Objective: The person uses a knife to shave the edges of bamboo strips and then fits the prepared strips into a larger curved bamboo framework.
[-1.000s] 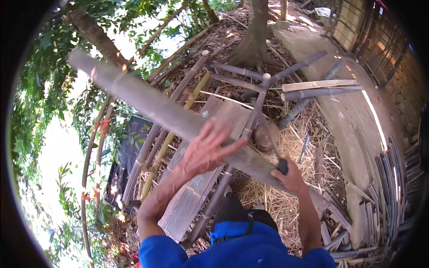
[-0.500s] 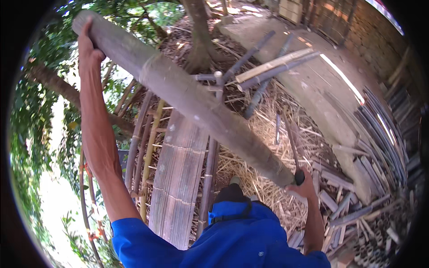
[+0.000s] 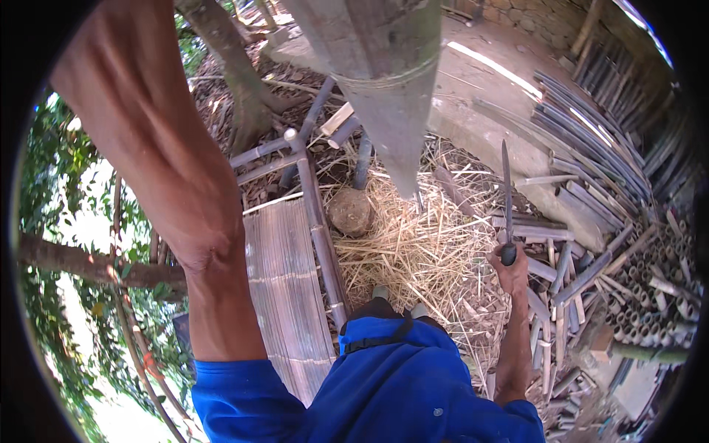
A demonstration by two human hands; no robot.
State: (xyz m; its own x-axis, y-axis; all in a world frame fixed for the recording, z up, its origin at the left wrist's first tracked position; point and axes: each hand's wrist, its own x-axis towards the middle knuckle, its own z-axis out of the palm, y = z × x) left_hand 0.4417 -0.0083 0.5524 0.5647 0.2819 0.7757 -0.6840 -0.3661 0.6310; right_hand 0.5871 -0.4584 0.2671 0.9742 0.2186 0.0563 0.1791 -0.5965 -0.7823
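A thick grey-brown bamboo pole [image 3: 384,81] stands nearly upright in front of me. Its upper part runs out of the top of the view, and it narrows downward to its lower end over the straw. My left arm reaches up past the upper left edge, so my left hand is out of sight. On the right, my right hand [image 3: 509,272] is closed round the black handle of a long machete [image 3: 507,188]. The blade points up and away from me, apart from the pole.
A bamboo-slat bench [image 3: 288,280] with a round-pole frame lies to the left. Straw-like shavings [image 3: 413,251] cover the ground round a sawn log block [image 3: 351,213]. Split bamboo pieces [image 3: 583,258] are heaped at right. A tree trunk [image 3: 240,81] stands at back left.
The bamboo pole has swung from slanting across the view to nearly upright. My left hand has risen out of view. My right hand has come away from the pole's lower end, still gripping the machete.
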